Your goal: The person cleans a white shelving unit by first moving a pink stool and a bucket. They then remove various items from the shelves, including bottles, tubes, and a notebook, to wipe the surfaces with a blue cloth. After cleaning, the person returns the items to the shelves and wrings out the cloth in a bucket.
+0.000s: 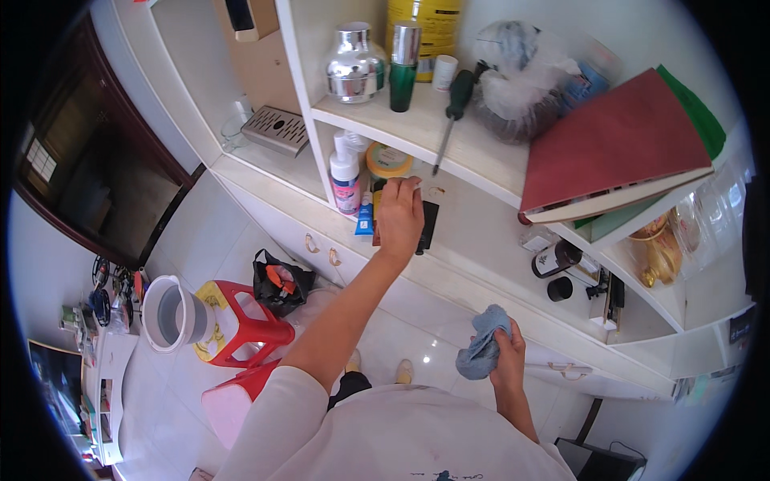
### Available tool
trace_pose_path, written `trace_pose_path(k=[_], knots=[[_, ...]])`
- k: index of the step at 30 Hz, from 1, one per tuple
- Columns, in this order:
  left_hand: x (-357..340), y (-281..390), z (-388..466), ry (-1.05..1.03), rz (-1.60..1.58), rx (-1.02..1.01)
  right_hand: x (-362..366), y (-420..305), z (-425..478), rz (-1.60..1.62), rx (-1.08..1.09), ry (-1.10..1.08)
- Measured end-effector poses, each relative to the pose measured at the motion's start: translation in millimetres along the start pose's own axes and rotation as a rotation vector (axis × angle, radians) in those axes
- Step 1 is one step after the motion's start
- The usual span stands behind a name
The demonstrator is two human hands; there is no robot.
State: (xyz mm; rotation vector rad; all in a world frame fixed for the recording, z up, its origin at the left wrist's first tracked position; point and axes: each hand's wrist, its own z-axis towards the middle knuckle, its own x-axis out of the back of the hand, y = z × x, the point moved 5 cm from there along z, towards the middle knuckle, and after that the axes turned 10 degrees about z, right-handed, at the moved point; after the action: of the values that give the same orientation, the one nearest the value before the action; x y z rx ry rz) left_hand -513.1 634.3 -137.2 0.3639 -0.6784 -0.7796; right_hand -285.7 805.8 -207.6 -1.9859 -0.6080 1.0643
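My left hand [400, 219] reaches into the lower shelf compartment with its fingers curled downward. Whether anything is pinched in them is hidden by the hand itself. Close by its left side stand a blue tube [364, 215], a white pump bottle [345, 180] with a pink label, and a jar with a yellow lid [389, 159]. A flat black object [429, 225] lies just right of the wrist, partly covered. In front of the cabinet drawers, my right hand [509, 355] grips a crumpled blue-grey cloth [483, 346].
A screwdriver [456, 108] juts over the upper shelf edge [415, 138]. Beside it are a silver shaker [356, 66], a green bottle [402, 84] and a red book [619, 144]. Dark bottles [556, 258] occupy the lower right. A bucket [174, 315] rests on a red stool [240, 324].
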Motion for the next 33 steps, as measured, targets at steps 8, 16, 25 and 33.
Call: trace_pose_path(k=[8,16,25,33], knots=[[57.9,-10.6,-21.9,-0.044,-0.564,0.442,-23.2,5.7,7.5,0.019,0.052,0.016],[107.2,-61.9,-85.8,-0.144,-0.757,0.933,-40.2,26.1,23.5,-0.046,0.003,-0.064],[84.8,-47.4,-116.1,-0.477,-1.049,1.099,-82.1,29.9,29.2,-0.076,0.089,-0.075],[74.4,-37.6,-155.1,-1.027,-1.099,1.193,-110.9,55.2,17.3,-0.33,0.004,-0.201]])
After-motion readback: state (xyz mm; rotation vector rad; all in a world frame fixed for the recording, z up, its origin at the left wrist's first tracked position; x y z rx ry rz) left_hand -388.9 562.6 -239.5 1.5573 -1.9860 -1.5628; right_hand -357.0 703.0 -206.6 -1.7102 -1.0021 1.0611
